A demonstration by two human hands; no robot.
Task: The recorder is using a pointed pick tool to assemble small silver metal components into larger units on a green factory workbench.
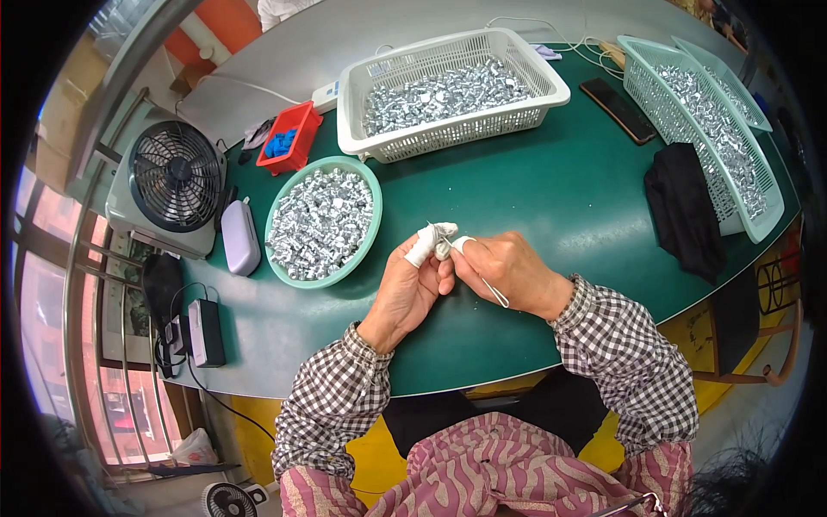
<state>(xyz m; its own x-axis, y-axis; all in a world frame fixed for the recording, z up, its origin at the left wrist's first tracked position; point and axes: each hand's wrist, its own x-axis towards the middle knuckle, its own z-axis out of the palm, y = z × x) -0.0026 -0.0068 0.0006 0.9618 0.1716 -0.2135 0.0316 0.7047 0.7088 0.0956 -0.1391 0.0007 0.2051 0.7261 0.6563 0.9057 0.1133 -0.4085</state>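
Observation:
My left hand [403, 289] and my right hand [517, 274] meet above the green table, in front of my body. White covers wrap some of the fingertips. The left fingers pinch a small silvery metal part [443, 248], mostly hidden by the fingertips. Closed around a thin, pale tool with a looped back end [494, 294], my right hand holds its front end at that part. To the left of my hands, a round light-green basin [376, 226] is full of small silvery metal parts [320, 222].
A white basket [448, 138] of metal parts stands at the back. Pale-green baskets [689, 159], a black cloth [680, 207] and a phone [618, 110] lie right. On the left are a red bin [301, 146], fan [177, 177], lilac case [240, 237] and black box [206, 333].

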